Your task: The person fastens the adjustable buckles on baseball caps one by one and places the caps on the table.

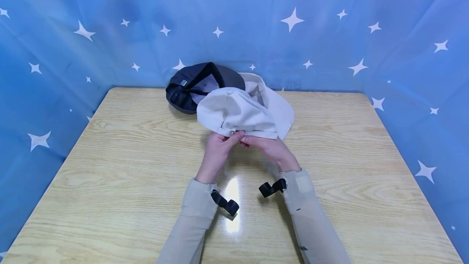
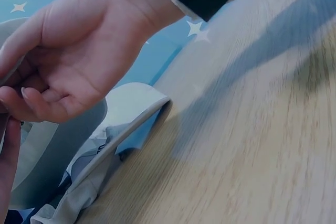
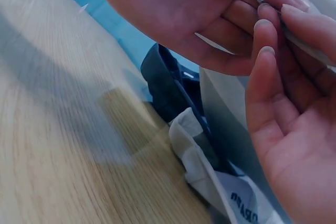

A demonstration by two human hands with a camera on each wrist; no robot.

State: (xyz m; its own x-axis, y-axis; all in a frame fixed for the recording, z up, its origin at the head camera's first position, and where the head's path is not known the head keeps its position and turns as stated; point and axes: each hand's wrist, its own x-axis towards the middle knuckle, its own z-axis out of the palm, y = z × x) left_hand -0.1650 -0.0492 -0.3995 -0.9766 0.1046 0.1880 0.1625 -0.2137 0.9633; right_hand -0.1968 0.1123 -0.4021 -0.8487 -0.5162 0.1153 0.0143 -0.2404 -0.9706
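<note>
A light, off-white cap (image 1: 234,111) is held over the table with its crown up. My left hand (image 1: 218,150) pinches its lower edge at the back strap, thumb on top. Close beside it, my right hand (image 1: 272,148) grips the same edge with its fingertips, and the two hands meet there. Most of the right fingers are hidden under the fabric in the head view. Behind the held cap lies a second light cap (image 1: 283,113), brim to the right. A dark navy cap (image 1: 231,77) rests at the back left, its inside partly visible.
The wooden table (image 1: 121,166) runs back to a blue curtain (image 1: 315,48) with white stars, which also hangs at both sides. Each wrist carries a small black camera (image 1: 272,188). Printed lettering (image 3: 244,205) shows inside the lying light cap in the right wrist view.
</note>
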